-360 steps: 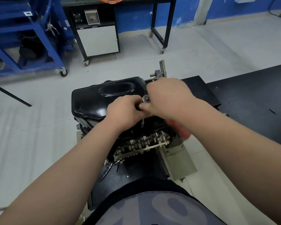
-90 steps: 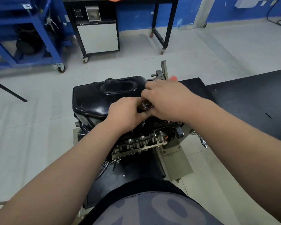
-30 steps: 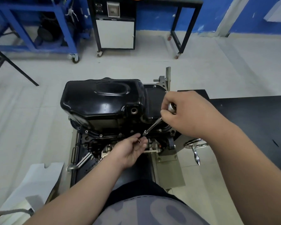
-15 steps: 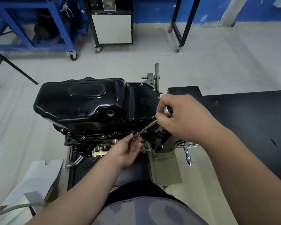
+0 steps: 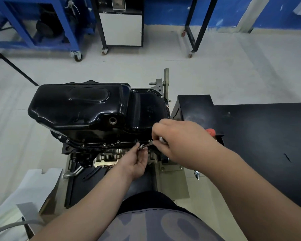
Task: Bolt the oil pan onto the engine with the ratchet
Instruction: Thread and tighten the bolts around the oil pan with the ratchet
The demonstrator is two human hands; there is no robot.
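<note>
Seating ratchet [image 5: 146,145] at oil pan [image 5: 80,108] rim, five o'clock.
Right hand [image 5: 181,141] grip clamped on handle, left hand [image 5: 137,160] pinches tip; keep it square.

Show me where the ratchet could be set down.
The black tabletop, right of the right hand, is bare but for a small dark mark. The shallow end of the oil pan behind that hand is bare too. Crowded: the near flange, where the left hand also holds the ratchet.

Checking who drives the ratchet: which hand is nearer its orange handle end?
Right. The right hand sits beside the orange handle end; the left hand is farther left, at the ratchet's tip.
</note>
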